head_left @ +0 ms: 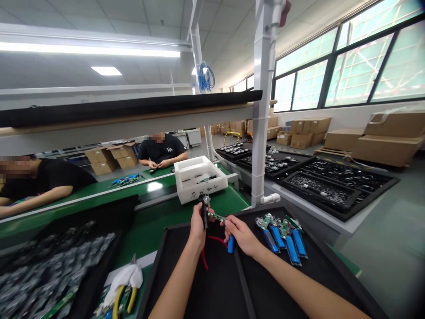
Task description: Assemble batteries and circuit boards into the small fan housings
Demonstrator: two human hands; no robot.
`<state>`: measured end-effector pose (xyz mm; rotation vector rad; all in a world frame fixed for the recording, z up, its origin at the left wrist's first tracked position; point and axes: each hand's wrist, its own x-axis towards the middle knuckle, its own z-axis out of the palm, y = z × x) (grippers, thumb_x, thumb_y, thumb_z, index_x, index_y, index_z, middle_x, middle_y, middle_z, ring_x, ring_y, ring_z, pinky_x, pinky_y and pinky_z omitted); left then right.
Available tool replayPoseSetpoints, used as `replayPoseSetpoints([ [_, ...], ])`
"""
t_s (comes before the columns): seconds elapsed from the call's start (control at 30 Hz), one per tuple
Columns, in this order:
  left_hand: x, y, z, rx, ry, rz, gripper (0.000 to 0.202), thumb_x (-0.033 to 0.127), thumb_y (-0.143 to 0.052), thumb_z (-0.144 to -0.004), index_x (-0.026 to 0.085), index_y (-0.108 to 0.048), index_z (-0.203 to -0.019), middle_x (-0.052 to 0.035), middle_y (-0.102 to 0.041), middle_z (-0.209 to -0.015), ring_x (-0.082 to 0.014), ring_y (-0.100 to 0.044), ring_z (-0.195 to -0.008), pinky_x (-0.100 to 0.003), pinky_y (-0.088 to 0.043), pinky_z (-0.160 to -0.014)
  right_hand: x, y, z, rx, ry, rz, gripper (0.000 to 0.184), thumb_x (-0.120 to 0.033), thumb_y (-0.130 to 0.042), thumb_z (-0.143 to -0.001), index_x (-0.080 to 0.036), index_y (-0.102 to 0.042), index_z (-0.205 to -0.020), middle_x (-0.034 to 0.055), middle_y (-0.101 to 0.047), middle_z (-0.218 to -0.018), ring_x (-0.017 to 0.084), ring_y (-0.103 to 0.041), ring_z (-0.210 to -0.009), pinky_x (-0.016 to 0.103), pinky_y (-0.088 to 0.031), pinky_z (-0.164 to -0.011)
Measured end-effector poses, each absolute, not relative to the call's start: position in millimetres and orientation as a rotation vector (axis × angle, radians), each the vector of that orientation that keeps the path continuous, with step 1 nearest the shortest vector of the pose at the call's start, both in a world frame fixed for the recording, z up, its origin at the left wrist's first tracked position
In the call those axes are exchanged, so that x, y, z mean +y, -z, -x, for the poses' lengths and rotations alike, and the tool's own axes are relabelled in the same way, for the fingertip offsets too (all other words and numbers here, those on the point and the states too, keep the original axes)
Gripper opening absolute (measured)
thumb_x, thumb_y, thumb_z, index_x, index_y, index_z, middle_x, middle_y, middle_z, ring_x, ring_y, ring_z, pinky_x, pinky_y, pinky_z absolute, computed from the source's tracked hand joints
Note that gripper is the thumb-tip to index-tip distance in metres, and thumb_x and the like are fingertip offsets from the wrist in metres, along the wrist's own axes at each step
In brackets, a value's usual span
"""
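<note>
My left hand (198, 228) grips a black-handled hand tool (204, 212) upright, its small metal head on top. My right hand (241, 235) holds a blue cylindrical cell (230, 244) with a narrow green circuit board (215, 217) reaching left to the tool's head. A red wire (212, 239) loops down from the cell onto the black tray (212, 283) below my hands. To the right on that tray lie several similar blue cells with green boards (282, 237), close together.
A white foam box (201, 179) stands on the green conveyor bench (159, 226) ahead. Yellow-handled pliers (122, 301) and a white cloth lie at lower left, beside a tray of parts (49, 274). Black trays (332, 186) fill the right bench. Two co-workers (162, 150) (40, 177) sit beyond.
</note>
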<state>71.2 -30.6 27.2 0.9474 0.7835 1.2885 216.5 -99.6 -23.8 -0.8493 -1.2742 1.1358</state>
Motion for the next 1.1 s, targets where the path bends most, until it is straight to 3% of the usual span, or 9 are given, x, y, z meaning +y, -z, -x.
replayPoseSetpoints([
  [0.2,-35,-36,-57,0.755,-1.007,-1.136,0.028,0.043,-0.067,-0.081,0.017,-0.063,-0.093,0.0010,-0.061,-0.068,-0.0141,-0.059,-0.060,-0.025,-0.051,-0.057,-100,24,-224,-1.165,-1.048,0.865,0.039,-0.060,-0.052,-0.098,-0.021,-0.053,-0.094,-0.0079,-0.039,-0.063,0.009,-0.036,-0.048,0.018,-0.035,-0.042],
  [0.33,-46,-48,-43,0.648,-0.693,-1.288,0.022,0.033,-0.065,-0.077,0.012,-0.071,-0.083,-0.0059,-0.065,-0.077,-0.0176,-0.062,-0.068,-0.029,-0.053,-0.063,-102,22,-225,-1.176,-0.989,0.902,0.037,-0.059,-0.056,-0.096,-0.022,-0.052,-0.093,-0.0083,-0.038,-0.065,0.008,-0.033,-0.045,0.019,-0.031,-0.040],
  [0.43,-50,-56,-37,0.629,-0.520,-1.381,0.024,0.030,-0.069,-0.077,0.011,-0.075,-0.091,-0.0105,-0.071,-0.080,-0.0219,-0.067,-0.075,-0.030,-0.053,-0.070,-105,19,-224,-1.224,-0.949,0.946,0.035,-0.056,-0.058,-0.096,-0.021,-0.057,-0.093,-0.0060,-0.043,-0.068,0.008,-0.034,-0.047,0.022,-0.031,-0.042],
  [0.53,-50,-61,-38,0.673,-0.527,-1.607,0.031,0.040,-0.069,-0.084,0.017,-0.075,-0.103,-0.0099,-0.073,-0.092,-0.0220,-0.067,-0.084,-0.029,-0.051,-0.074,-108,15,-224,-1.309,-0.868,0.993,0.032,-0.051,-0.062,-0.095,-0.020,-0.063,-0.089,-0.0025,-0.052,-0.071,0.011,-0.042,-0.057,0.025,-0.036,-0.053],
  [0.67,-44,-58,-45,0.725,-0.583,-1.819,0.029,0.043,-0.072,-0.082,0.016,-0.078,-0.092,-0.0074,-0.073,-0.085,-0.0195,-0.063,-0.075,-0.027,-0.047,-0.068,-109,13,-225,-1.409,-0.686,1.099,0.030,-0.046,-0.061,-0.095,-0.019,-0.066,-0.085,-0.0002,-0.057,-0.072,0.016,-0.049,-0.067,0.028,-0.039,-0.064],
  [0.93,-42,-46,-53,0.789,-0.693,-1.943,0.031,0.046,-0.070,-0.082,0.016,-0.079,-0.088,-0.0049,-0.070,-0.071,-0.0191,-0.059,-0.064,-0.026,-0.043,-0.061,-105,18,-225,-1.375,-0.588,1.191,0.031,-0.047,-0.061,-0.095,-0.018,-0.069,-0.087,0.0016,-0.061,-0.072,0.018,-0.053,-0.067,0.030,-0.041,-0.065],
  [1.1,-41,-44,-55,0.838,-0.730,-1.997,0.026,0.041,-0.068,-0.082,0.017,-0.079,-0.083,-0.0054,-0.072,-0.071,-0.0202,-0.062,-0.065,-0.026,-0.042,-0.060,-107,14,-226,-1.423,-0.564,1.197,0.029,-0.045,-0.058,-0.096,-0.019,-0.069,-0.086,-0.0013,-0.054,-0.064,0.016,-0.047,-0.061,0.028,-0.036,-0.060],
])
